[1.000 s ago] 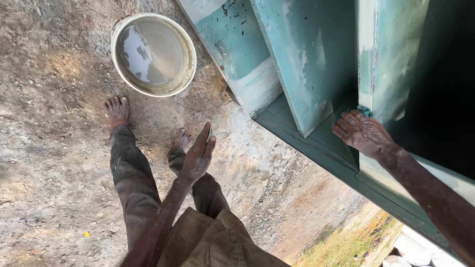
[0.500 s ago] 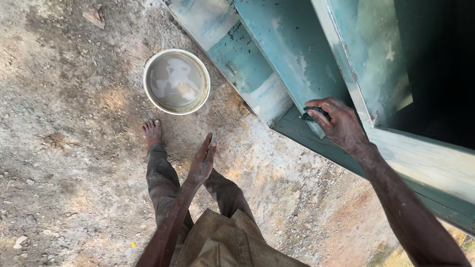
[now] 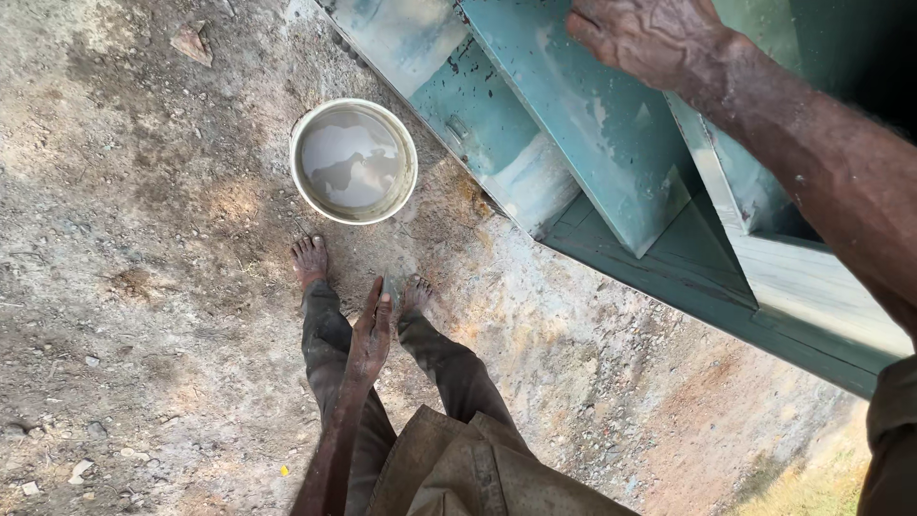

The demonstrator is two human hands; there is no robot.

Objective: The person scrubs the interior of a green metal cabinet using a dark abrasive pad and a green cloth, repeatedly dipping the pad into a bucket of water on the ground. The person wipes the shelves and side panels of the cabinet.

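Two bare hands are in view. Right hand is raised at the top edge of the head view, arm extended from the right side, palm down and fingers curled over the upper edge of a teal painted metal panel; the grip is narrow and rests on that edge. Left hand hangs straight down beside the legs, fingers extended together and pointing at the ground, holding nothing and touching nothing.

Panel's long axis runs diagonally, from upper left toward lower right, its lower corner pointing down toward a teal sill of the same structure. A second panel, paint worn pale, lies just beside it on the left, parallel to it.

Round pale bucket stands upright on the ground just beside the structure's left edge, near the person's bare feet; it holds cloudy liquid with a reflective surface.

Ground is bare, dry earth with small stones and scattered debris, sunlit in patches, reddish near the sill. Trousers are dark and dusty. Setting is outdoors.
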